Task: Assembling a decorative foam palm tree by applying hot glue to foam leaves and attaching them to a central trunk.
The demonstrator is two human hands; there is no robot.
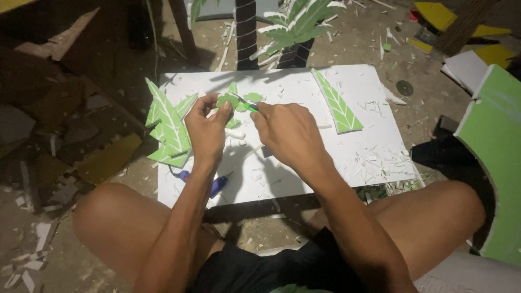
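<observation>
My left hand [207,126] pinches a small green foam leaf piece [228,100] above a white foam board [325,157]. My right hand [288,133] grips a thin green-handled cutter [248,107] whose tip touches that leaf piece. Both hands meet over the upper middle of the board. To the left of my left hand lies a stack of green leaf shapes with white veins [169,127]. Another single green leaf shape [337,103] rests on the board to the right of my right hand.
A blue tool [216,185] lies at the board's near edge under my left forearm. White foam scraps [380,163] litter the board and floor. A foam palm tree [287,30] stands behind the board. A large green panel [496,157] sits at right; yellow pieces [437,15] lie far right.
</observation>
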